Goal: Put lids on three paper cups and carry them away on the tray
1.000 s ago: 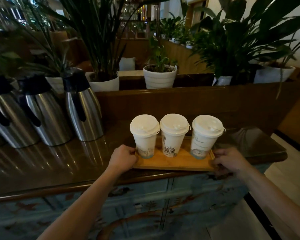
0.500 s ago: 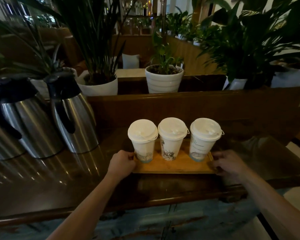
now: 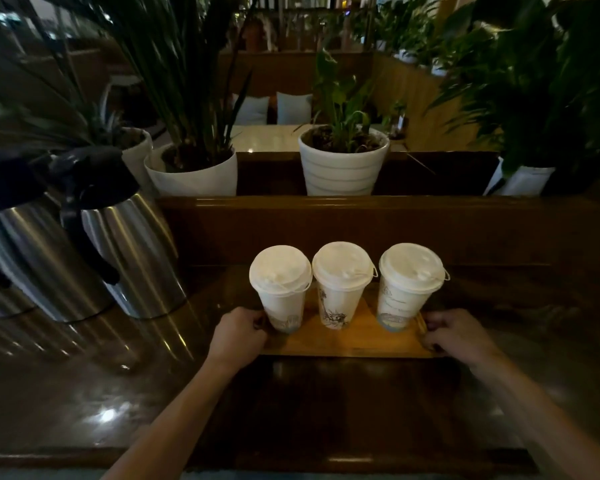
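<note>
Three white paper cups stand upright in a row on a wooden tray (image 3: 352, 344): the left cup (image 3: 282, 289), the middle cup (image 3: 340, 285) and the right cup (image 3: 407, 289). Each carries a white lid. My left hand (image 3: 238, 336) grips the tray's left end with curled fingers. At the tray's right end my right hand (image 3: 459, 336) grips in the same way. The tray is over the dark wooden counter (image 3: 291, 410); I cannot tell whether it touches it.
Steel thermos jugs (image 3: 132, 258) with black tops stand at the left on the counter. A raised wooden ledge (image 3: 361, 216) runs behind the tray, with white plant pots (image 3: 343, 164) and leafy plants above it. The counter's front edge (image 3: 291, 455) is near me.
The tray and cups sit farther in from the counter's front edge than a second ago, and the view has shifted down and forward. Both hands keep their hold on the tray ends.
</note>
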